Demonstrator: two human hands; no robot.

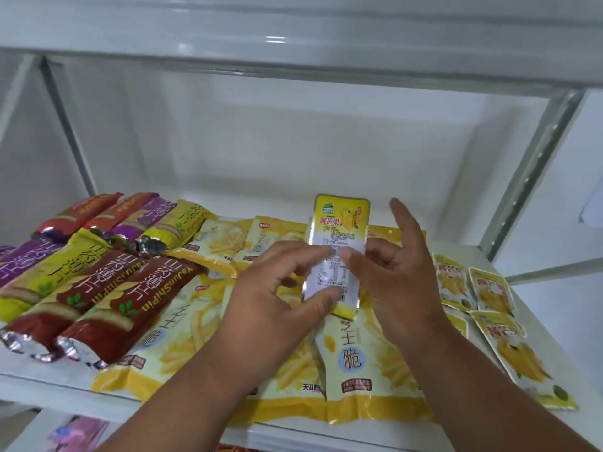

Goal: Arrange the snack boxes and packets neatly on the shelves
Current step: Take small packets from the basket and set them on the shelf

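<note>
Both hands held one small yellow mango packet (339,246) upright above the white shelf (535,308): the left hand (280,288) pinched its lower edge, the right hand (394,272) gripped its side, forefinger raised. Cheese-stick bags (355,370) lay flat beneath.

A single wide-angle view from a camera worn on the person's head, looking forward and slightly down into a white shelf (293,203) at close range. The shelf above crosses the top of the frame, and the back wall faces the camera. Both forearms reach in from the bottom edge. Straight lines bow near the edges. A sliver of a lower level shows bottom left.
</note>
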